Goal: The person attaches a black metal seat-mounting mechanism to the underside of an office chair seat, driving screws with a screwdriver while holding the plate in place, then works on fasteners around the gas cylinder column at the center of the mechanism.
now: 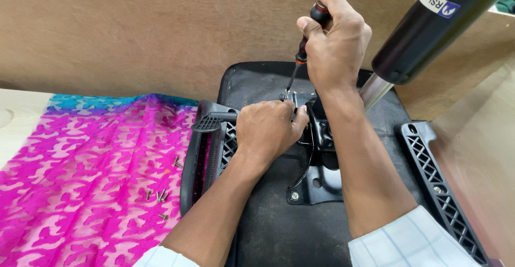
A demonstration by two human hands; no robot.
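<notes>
An upturned office chair seat lies in front of me, its black underside up. My right hand grips a black and red screwdriver from above, its tip down at a corner of the black metal mechanism plate. My left hand rests on the plate's far edge, fingers pinched at the screwdriver tip; what they hold is hidden. A black plastic armrest stands at the seat's left side, another armrest at the right. The black gas cylinder rises to the upper right.
A pink and blue patterned cloth covers the surface on the left, with several loose screws on it beside the left armrest. A brown board wall stands behind; another board closes the right side.
</notes>
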